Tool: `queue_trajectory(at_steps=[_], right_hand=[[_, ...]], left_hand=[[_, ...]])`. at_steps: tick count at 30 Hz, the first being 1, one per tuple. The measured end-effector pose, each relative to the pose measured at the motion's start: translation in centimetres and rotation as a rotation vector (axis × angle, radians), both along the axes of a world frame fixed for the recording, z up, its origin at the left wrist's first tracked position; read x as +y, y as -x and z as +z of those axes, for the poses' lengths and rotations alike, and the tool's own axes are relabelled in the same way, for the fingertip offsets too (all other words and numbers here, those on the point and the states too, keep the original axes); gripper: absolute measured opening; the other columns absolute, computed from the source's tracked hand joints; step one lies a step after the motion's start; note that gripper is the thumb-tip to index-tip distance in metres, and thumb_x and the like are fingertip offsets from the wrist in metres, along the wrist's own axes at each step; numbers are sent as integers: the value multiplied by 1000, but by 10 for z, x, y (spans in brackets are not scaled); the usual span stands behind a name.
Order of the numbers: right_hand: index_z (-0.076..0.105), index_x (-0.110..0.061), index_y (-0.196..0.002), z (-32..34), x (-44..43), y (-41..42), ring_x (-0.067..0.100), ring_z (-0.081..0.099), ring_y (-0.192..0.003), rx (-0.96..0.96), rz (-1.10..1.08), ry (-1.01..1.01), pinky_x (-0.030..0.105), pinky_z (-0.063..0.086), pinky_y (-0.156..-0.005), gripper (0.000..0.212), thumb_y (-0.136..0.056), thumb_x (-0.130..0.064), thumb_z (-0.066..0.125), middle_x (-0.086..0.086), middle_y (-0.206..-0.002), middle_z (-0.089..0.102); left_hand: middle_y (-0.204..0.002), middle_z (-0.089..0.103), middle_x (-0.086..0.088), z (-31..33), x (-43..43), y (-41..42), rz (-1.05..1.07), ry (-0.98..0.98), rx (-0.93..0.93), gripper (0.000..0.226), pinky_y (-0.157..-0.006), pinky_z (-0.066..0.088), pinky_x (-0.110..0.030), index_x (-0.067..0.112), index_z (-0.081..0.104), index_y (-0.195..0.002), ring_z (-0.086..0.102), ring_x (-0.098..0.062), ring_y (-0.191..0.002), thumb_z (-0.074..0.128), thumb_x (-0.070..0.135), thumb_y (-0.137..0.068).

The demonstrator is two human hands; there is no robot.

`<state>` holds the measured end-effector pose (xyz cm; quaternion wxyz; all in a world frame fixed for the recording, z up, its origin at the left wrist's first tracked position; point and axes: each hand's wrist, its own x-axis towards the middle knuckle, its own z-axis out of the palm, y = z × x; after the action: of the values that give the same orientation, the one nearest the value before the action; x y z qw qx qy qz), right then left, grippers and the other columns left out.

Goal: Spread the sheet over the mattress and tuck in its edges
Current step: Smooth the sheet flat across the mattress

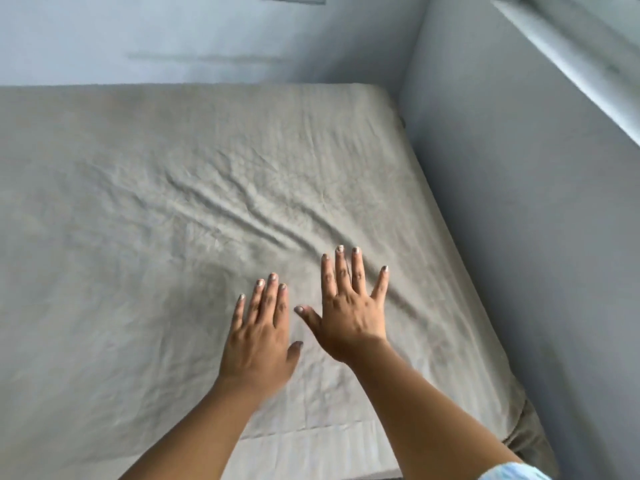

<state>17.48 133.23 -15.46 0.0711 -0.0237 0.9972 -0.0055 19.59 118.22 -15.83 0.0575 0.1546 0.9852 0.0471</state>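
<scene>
Sheet (173,202) covers most of the mattress (311,455), w/ creases (242,209) mid-sheet & the near edge prob. untucked. My left hand (259,337) & right hand (349,317) lie flat on it, fingers straight, apart, gripping nothing.

Soft, cool daylight fell from the upper right of the frame, where the window ledge (585,50) glared pale, leaving faint shadows along the creases of the sheet (207,202) at centre, while the whole picture was slightly blurred and bowed at its edges.
</scene>
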Motion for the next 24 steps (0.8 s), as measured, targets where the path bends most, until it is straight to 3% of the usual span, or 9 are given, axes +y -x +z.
queue_trajectory(at_steps=[2, 4, 6, 8, 10, 16, 20, 24], right_hand=[[-16, -17, -149, 18, -17, 0, 29, -44, -129, -34, 68, -6, 67, -19, -102, 88, -85, -73, 9, 9, -157, -19], [-17, -17, -148, 49, -41, 0, 32, -41, -130, -23, 134, 15, 69, -19, -101, 87, -88, -71, 16, 12, -158, -15], [-1, -15, -151, 83, -66, -4, 36, -20, -141, 95, 180, 44, 72, -12, -102, 88, -87, -67, 30, 15, -159, 6], [28, -11, -148, 131, -92, -9, 39, 16, -143, 224, 199, 129, 69, 7, -104, 84, -84, -64, 38, 15, -150, 35], [39, -8, -142, 181, -118, -8, 38, 28, -139, 338, 235, 186, 65, 14, -102, 82, -83, -64, 38, 13, -145, 43], [40, 0, -141, 336, -186, 27, 34, 29, -139, 600, 361, 263, 59, 20, -111, 86, -85, -65, 33, 16, -149, 36], [35, 1, -143, 432, -242, 31, 37, 24, -140, 697, 499, 303, 54, 15, -108, 89, -86, -68, 29, 20, -150, 31], [35, -1, -143, 499, -297, 27, 39, 23, -140, 752, 546, 303, 62, 16, -108, 93, -84, -72, 24, 20, -151, 30]], left_hand=[[-143, 42, -21, 21, -30, -3, 38, -22, 11, 90, -99, 40, -52, -1, 50, -133, 44, -39, -129, 83, 38, -59], [-140, 46, -21, 52, -67, -6, 45, -83, 64, 73, -93, 47, -50, 0, 57, -127, 50, -40, -123, 77, 35, -66], [-140, 47, -18, 85, -102, -10, 74, -183, 138, 59, -95, 47, -41, 1, 58, -124, 50, -37, -124, 55, 36, -77], [-140, 46, -17, 133, -135, -13, 126, -225, 225, 63, -100, 36, -37, -1, 55, -126, 47, -36, -127, 44, 39, -78], [-142, 43, -18, 185, -161, -15, 184, -175, 312, 68, -100, 32, -38, -2, 51, -129, 44, -38, -128, 41, 44, -79], [-144, 39, -23, 341, -215, -18, 379, -18, 553, 84, -106, 32, -45, -7, 45, -134, 40, -40, -131, 38, 51, -73], [-144, 40, -22, 438, -258, -39, 451, 85, 636, 82, -106, 24, -40, -6, 46, -134, 41, -37, -131, 41, 50, -74], [-143, 41, -21, 505, -311, -53, 533, 158, 704, 86, -105, 22, -38, -5, 48, -133, 44, -37, -129, 74, 45, -67]])
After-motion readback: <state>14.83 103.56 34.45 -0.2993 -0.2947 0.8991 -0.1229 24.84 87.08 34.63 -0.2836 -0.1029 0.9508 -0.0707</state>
